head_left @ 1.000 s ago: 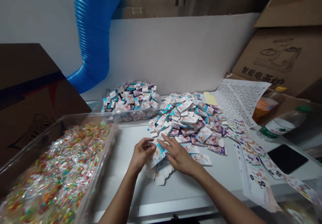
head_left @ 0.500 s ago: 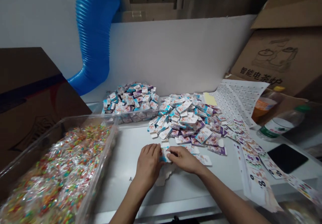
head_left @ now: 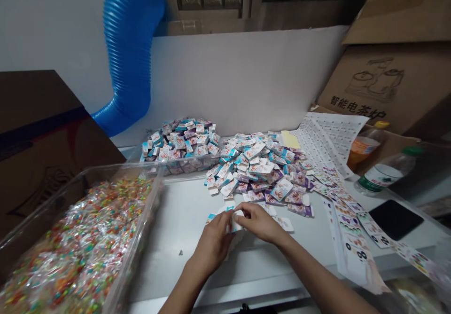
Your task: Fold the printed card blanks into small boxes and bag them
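In the head view, a small white-and-blue printed carton [head_left: 237,221] sits between my two hands over the near part of the white table. My left hand [head_left: 213,241] has its fingers wrapped around the carton's left side. The thumb and fingers of my right hand [head_left: 260,222] pinch the carton from the right. Part of it is hidden behind my fingers. Just beyond my hands lies a loose heap of similar small cartons [head_left: 255,163], white with blue or purple. A flat white piece shows partly below my hands.
At the left stands a clear plastic tub [head_left: 141,231] of clear-wrapped, multicoloured pieces. A smaller clear bin [head_left: 186,164] holds more cartons. Printed sheets [head_left: 352,239], a black phone-like slab [head_left: 396,219] and two bottles are on the right. Cardboard boxes [head_left: 377,79] and a blue hose [head_left: 128,55] flank the back.
My left hand has shifted and turned slightly around the carton, which now shows a whiter face. My right hand keeps its pinch. The whole view has shifted slightly.
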Demonstrator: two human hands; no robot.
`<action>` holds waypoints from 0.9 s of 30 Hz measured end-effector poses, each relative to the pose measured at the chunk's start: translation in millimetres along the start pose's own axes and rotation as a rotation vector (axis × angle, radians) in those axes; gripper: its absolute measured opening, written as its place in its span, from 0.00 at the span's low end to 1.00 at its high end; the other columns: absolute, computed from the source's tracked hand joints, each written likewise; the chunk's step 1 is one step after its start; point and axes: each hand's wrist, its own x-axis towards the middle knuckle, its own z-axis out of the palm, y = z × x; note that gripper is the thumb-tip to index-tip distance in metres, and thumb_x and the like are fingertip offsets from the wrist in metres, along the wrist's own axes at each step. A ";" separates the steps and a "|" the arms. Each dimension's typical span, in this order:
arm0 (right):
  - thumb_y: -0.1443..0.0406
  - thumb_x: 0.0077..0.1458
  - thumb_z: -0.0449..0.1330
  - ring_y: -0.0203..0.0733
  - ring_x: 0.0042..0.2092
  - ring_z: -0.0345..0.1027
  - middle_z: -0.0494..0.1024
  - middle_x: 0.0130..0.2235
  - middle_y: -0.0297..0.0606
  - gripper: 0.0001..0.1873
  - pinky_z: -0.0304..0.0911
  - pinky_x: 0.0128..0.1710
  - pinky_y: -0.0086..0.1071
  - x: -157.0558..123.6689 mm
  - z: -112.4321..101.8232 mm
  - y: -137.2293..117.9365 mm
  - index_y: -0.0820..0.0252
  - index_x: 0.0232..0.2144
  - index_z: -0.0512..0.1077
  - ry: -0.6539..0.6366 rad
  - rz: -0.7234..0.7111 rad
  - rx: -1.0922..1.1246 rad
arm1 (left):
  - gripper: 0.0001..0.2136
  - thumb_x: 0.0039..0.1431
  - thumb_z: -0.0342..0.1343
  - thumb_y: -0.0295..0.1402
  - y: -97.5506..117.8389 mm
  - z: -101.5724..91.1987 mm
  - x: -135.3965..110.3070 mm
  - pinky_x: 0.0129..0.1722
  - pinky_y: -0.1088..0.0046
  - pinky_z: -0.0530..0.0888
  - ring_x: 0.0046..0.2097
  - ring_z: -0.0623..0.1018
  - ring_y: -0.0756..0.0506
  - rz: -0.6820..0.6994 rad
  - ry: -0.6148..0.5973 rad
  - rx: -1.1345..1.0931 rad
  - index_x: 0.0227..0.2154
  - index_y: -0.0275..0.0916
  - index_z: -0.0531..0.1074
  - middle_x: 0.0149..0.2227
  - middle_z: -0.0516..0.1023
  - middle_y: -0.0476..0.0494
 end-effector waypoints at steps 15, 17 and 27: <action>0.57 0.53 0.57 0.47 0.46 0.67 0.75 0.44 0.43 0.20 0.60 0.49 0.41 -28.4 49.3 0.3 0.60 0.46 0.71 0.286 0.059 0.600 | 0.18 0.56 0.47 0.24 -5.8 34.6 -4.1 0.50 0.60 0.69 0.54 0.68 0.42 0.063 0.401 0.056 0.50 0.37 0.60 0.51 0.67 0.35; 0.58 0.55 0.55 0.47 0.50 0.64 0.73 0.47 0.43 0.20 0.56 0.53 0.40 -31.2 51.1 -1.2 0.59 0.48 0.70 0.342 -0.008 0.372 | 0.19 0.55 0.47 0.23 -4.9 34.0 -5.0 0.50 0.59 0.70 0.53 0.68 0.41 0.082 0.383 0.110 0.51 0.36 0.59 0.51 0.67 0.33; 0.62 0.60 0.47 0.46 0.45 0.67 0.76 0.42 0.45 0.20 0.62 0.47 0.40 -32.4 48.0 1.0 0.62 0.50 0.68 0.356 0.002 -0.029 | 0.25 0.56 0.49 0.22 -7.7 39.7 -6.7 0.48 0.61 0.72 0.51 0.70 0.42 0.141 0.525 0.193 0.57 0.35 0.53 0.48 0.70 0.34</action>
